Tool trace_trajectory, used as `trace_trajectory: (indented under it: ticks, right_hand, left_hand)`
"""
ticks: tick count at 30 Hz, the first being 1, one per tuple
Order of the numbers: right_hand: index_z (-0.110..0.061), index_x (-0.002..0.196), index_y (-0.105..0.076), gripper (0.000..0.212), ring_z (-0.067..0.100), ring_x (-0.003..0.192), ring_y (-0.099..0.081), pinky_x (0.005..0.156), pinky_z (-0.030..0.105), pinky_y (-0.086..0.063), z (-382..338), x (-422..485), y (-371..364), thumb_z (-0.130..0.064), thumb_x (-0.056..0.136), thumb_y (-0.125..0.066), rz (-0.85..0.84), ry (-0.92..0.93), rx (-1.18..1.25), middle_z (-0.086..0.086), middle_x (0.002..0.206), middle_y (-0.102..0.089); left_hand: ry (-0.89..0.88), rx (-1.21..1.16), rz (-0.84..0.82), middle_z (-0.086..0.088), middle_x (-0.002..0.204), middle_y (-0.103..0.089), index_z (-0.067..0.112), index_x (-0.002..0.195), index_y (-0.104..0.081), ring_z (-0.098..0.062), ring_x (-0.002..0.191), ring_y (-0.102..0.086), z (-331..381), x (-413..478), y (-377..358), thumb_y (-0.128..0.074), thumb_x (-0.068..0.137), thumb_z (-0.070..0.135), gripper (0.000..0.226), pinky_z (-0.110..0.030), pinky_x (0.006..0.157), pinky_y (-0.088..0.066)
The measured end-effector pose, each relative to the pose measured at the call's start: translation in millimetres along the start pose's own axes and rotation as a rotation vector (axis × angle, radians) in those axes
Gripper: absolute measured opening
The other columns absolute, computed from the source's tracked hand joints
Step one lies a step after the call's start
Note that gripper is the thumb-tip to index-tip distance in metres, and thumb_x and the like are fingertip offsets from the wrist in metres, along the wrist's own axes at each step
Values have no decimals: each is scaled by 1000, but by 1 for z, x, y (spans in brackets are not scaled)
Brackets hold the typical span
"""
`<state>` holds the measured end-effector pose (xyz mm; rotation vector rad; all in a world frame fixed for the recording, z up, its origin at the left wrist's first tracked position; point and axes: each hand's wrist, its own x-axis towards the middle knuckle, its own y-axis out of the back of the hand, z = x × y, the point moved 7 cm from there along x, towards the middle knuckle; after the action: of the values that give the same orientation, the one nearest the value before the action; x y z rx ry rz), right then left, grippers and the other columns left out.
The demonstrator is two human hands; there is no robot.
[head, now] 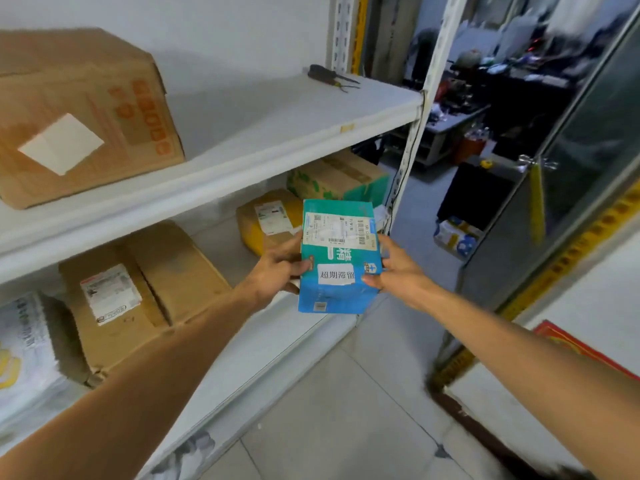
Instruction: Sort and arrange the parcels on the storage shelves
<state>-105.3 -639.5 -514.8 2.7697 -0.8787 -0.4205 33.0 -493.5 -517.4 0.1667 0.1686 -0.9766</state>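
Observation:
A teal-blue parcel box (337, 292) with a shipping label and a white sticker is held upright in front of the white storage shelves (242, 157). My left hand (278, 271) grips its left edge and my right hand (394, 268) grips its right edge. The parcel hovers at the level of the lower shelf, just outside its front edge.
A large brown carton (83, 112) and a screwdriver (329, 76) lie on the upper shelf. On the lower shelf are a labelled brown box (138, 292), a yellow padded parcel (266, 220), a green-printed carton (339, 178) and white bags (24, 351). A glass door (571, 188) stands to the right.

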Motion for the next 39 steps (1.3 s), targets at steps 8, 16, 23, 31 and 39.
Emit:
trace_trajectory:
  ticks: [8,16,23,31,39]
  right_hand:
    - [-22,139,-34,75,22,112,-61,87,51,-55,67,-77,114,14,81,-64,326,-117,60,5,117,-62]
    - [-22,127,-37,65,22,105,-63,72,37,-60,161,-227,242,13,80,-65,834,-250,153,7,118,-59]
    - [-18,130,-35,68,19,103,-64,70,34,-60,238,-367,328,8,78,-69,1202,-383,251,7,120,-58]
    - [-19,121,-33,61,20,98,-62,63,30,-61,278,-496,366,10,79,-68,1528,-482,388,3,112,-55]
    - [-11,114,-34,54,21,86,-67,65,36,-60,321,-588,397,14,78,-65,1855,-548,464,13,109,-63]
  left_hand:
    - [33,16,-309,-4,114,-67,35,144,-38,-20,92,-66,-1,36,-146,-52,95,-1,63,-50,77,-56]
    - [33,174,-761,-6,123,-63,35,148,-29,-19,96,-63,-8,34,-376,-53,95,1,68,-53,79,-55]
    - [52,280,-1150,5,108,-65,36,149,-26,-16,96,-63,-18,-15,-580,-52,94,-1,72,-60,84,-52]
    - [94,366,-1506,-5,128,-60,30,151,-23,-14,103,-60,-29,-100,-741,-51,95,-2,71,-41,81,-54]
    - [136,468,-1816,15,104,-63,31,149,-29,-15,95,-62,-51,-171,-880,-49,96,-2,66,-45,72,-55]
